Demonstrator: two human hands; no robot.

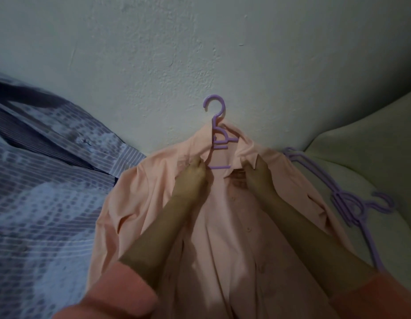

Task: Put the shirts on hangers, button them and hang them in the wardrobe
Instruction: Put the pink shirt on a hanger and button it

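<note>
A peach button-up shirt (225, 226) lies front-up on the bed with a purple plastic hanger (217, 132) inside its neck, the hook sticking out above the collar against the wall. My left hand (193, 176) pinches the left side of the collar. My right hand (257, 170) grips the right side of the collar. The shirt front lies closed below my hands, with several buttons visible down the placket.
A blue and white patterned shirt (50, 162) lies spread on the left. Several spare purple hangers (351, 203) lie on the pale green bedsheet (372, 157) at the right. A pale wall (200, 54) rises directly behind the bed.
</note>
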